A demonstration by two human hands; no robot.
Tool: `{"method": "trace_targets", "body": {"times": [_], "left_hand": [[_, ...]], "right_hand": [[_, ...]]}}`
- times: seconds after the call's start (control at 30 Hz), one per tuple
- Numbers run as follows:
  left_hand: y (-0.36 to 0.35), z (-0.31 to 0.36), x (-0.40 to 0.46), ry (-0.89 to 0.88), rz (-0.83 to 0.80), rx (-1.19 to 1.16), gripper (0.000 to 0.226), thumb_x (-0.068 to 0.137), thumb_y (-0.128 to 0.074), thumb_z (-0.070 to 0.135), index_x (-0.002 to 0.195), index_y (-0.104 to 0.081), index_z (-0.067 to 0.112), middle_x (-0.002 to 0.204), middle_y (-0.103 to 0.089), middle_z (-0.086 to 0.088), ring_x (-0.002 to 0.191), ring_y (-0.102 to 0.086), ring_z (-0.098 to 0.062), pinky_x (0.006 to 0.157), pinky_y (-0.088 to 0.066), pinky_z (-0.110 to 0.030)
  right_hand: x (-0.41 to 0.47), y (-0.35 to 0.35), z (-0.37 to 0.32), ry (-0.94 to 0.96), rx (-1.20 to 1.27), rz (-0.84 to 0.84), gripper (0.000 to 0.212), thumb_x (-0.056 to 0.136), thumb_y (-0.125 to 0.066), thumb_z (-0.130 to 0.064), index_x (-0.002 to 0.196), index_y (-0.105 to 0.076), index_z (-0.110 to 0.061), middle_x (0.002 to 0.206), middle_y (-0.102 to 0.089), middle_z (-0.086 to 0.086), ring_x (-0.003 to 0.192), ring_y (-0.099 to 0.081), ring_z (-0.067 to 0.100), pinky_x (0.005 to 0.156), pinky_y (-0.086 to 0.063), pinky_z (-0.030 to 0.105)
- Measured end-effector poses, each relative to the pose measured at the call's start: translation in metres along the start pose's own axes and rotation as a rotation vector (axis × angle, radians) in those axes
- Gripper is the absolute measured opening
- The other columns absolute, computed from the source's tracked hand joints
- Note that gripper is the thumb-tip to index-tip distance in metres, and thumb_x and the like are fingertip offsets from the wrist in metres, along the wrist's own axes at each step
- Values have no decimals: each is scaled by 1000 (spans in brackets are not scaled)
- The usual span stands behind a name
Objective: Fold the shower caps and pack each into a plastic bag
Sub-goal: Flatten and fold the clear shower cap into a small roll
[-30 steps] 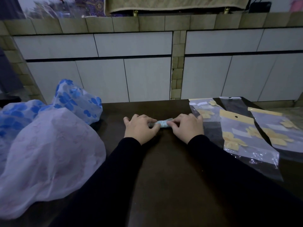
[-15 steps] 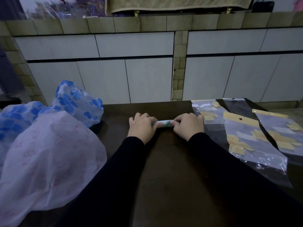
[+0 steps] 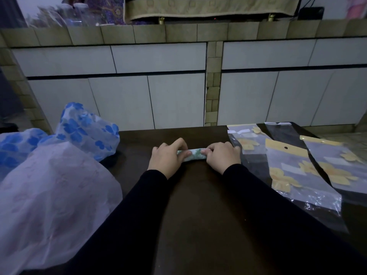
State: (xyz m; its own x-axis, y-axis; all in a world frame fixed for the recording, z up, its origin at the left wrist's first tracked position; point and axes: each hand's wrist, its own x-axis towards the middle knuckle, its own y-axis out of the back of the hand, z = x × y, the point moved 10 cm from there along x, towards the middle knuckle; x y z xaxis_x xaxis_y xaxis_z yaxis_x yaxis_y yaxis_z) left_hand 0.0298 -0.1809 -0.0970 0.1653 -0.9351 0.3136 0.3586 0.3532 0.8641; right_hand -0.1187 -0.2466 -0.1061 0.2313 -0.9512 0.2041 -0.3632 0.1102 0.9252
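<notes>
rolled shower cap (image 3: 193,155): white with a green print, small pattern too fine to read. counter (image 3: 198,215): dark brown, plain. sleeves (image 3: 258,195): black. big cap (image 3: 49,195) at left: translucent pale lilac-white with faint pinkish print. cap behind it (image 3: 87,128): translucent white with bright blue flowers. plastic bags (image 3: 294,175) at right: clear, yellow header strip, yellow flower shapes, white label patches. cabinet fronts (image 3: 174,100) beyond: plain off-white, with olive-tan tile trim. cloth (image 3: 208,6) at top: beige, patterned border
</notes>
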Motion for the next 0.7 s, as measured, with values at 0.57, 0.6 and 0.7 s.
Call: {"method": "trace_targets", "body": {"times": [0.57, 0.6, 0.7], "left_hand": [[-3, -14, 11, 15, 14, -73, 23, 96, -50, 38, 105, -68, 27, 108, -61, 7, 102, -54, -14, 92, -43, -34], [-3, -16, 10, 21, -5, -100, 29, 92, -54, 46, 107, -69, 25, 106, -62, 8, 102, -54, -13, 92, -45, -34], [-5, -16, 5, 7, -50, -63, 41, 76, -70, 53, 110, -68, 30, 105, -61, 11, 104, -47, -7, 92, -46, -34]], "right_hand": [[-8, 3, -32, 295, -148, 40, 38, 89, -54, -53, 124, -57, -37, 120, -62, -6, 114, -45, 18, 92, -30, 39], [-8, 3, -35, 313, -162, 48, 36, 92, -53, -50, 124, -58, -36, 119, -62, -5, 113, -45, 19, 91, -30, 39], [-10, 4, -41, 340, -188, 57, 32, 95, -50, -45, 123, -59, -34, 116, -61, -4, 110, -45, 19, 90, -30, 38]]}}
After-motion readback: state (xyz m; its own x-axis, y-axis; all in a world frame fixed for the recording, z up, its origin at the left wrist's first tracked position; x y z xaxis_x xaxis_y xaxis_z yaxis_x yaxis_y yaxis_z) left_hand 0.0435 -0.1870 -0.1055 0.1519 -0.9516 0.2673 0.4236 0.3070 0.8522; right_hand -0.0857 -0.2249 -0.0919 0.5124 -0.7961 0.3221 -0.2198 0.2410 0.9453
